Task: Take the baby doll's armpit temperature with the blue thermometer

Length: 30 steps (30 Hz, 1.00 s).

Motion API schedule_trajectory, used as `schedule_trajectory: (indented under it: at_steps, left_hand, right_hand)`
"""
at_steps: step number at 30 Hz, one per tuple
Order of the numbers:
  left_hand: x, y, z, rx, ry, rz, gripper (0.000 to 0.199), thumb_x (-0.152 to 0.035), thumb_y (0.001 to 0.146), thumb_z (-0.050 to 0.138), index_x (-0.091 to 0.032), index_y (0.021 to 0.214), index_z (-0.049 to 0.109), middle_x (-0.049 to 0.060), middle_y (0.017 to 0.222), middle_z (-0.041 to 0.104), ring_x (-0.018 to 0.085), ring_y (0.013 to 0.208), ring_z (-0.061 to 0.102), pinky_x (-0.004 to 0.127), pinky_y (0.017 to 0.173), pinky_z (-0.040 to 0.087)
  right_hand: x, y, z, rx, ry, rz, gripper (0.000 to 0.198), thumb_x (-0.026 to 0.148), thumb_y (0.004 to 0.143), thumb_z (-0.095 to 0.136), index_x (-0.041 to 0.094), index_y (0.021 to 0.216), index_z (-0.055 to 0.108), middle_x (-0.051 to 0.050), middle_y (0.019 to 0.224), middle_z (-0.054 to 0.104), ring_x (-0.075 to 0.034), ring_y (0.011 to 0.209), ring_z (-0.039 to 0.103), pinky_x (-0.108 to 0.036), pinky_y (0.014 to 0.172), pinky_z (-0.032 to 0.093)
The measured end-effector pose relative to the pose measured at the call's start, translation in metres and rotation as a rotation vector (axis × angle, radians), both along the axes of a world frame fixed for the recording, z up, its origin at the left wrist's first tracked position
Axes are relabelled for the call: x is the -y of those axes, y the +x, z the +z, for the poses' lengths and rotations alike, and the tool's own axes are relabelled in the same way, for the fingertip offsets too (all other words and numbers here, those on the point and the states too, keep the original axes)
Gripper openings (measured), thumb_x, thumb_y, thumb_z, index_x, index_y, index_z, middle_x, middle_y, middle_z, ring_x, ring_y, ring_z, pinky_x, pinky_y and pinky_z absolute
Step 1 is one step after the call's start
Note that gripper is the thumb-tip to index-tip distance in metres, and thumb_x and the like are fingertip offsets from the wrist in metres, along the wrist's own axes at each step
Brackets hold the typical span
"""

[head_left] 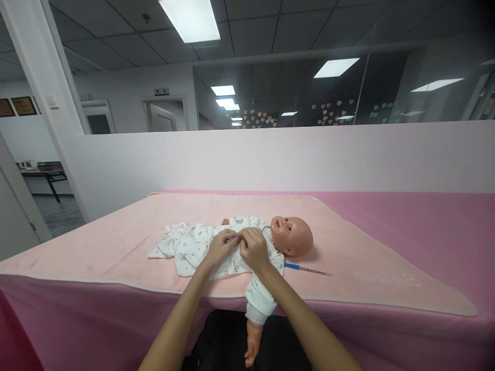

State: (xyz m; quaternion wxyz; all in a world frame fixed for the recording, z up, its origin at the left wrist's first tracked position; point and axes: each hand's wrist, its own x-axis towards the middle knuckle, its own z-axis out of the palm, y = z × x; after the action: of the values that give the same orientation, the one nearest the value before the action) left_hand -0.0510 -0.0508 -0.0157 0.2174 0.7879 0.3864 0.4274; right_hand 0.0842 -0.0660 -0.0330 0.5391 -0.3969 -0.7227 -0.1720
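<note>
Behind everything there stood a white wall point(270, 159), low and broad, and above it was a dark glass window point(297, 93). In front of this wall was the counter point(436, 232), covered in pink, and the cover hung down at the near side. On the counter a peach blanket point(116, 242) was spread, with its pale border running along the near edge. A baby doll point(240, 265) lay on this blanket near the middle, on its back, with the bald head point(297, 237) to the right side of the view. The doll wore a white printed garment point(193, 252), whose lower part reached to the left. One doll arm point(253, 340) hung over the near edge of the counter, with the sleeve covering its upper part. The left hand point(224, 243) and the right hand point(253, 247) were above the front of the garment, at the chest of the doll. In both, the fingers were bent and narrow, and their fingertips met closely together; I cannot tell whether some cloth was held between them. The smallest thing was a thin stick point(307, 270) with a blue end, which lay on the blanket just beside the doll's shoulder, below its head.
</note>
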Motion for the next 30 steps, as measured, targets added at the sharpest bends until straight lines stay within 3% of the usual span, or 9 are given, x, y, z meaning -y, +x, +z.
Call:
schedule_trajectory:
  at_steps: [10,17,30]
  left_hand:
    - [-0.0016,0.0004,-0.0008,-0.021,-0.025,0.025,0.03,-0.043,0.08,0.048,-0.023,0.088,0.068,0.004,0.09,0.061,0.02,0.092,0.054,0.029,0.079,0.043]
    - [-0.0038,0.0002,-0.0012,0.053,-0.077,0.012,0.023,-0.033,0.075,0.053,-0.021,0.088,0.067,0.004,0.092,0.061,0.018,0.086,0.055,0.029,0.077,0.042]
    - [-0.0046,0.0008,-0.0009,0.098,-0.071,-0.005,0.012,-0.027,0.069,0.055,-0.017,0.073,0.061,0.002,0.079,0.059,0.016,0.077,0.052,0.026,0.07,0.04]
  right_hand:
    - [0.0015,0.0,0.0018,0.003,-0.047,0.011,0.02,0.002,0.071,0.039,0.017,0.072,0.052,-0.003,0.07,0.055,-0.017,0.071,0.047,-0.029,0.069,0.035]
    - [0.0008,0.0001,0.0012,-0.031,-0.053,0.017,0.024,0.001,0.07,0.039,0.017,0.078,0.054,-0.003,0.073,0.056,-0.017,0.074,0.049,-0.03,0.071,0.035]
    - [-0.0002,-0.0004,0.0022,-0.082,-0.062,0.028,0.025,0.001,0.069,0.038,0.018,0.078,0.054,-0.003,0.075,0.057,-0.017,0.073,0.048,-0.028,0.069,0.035]
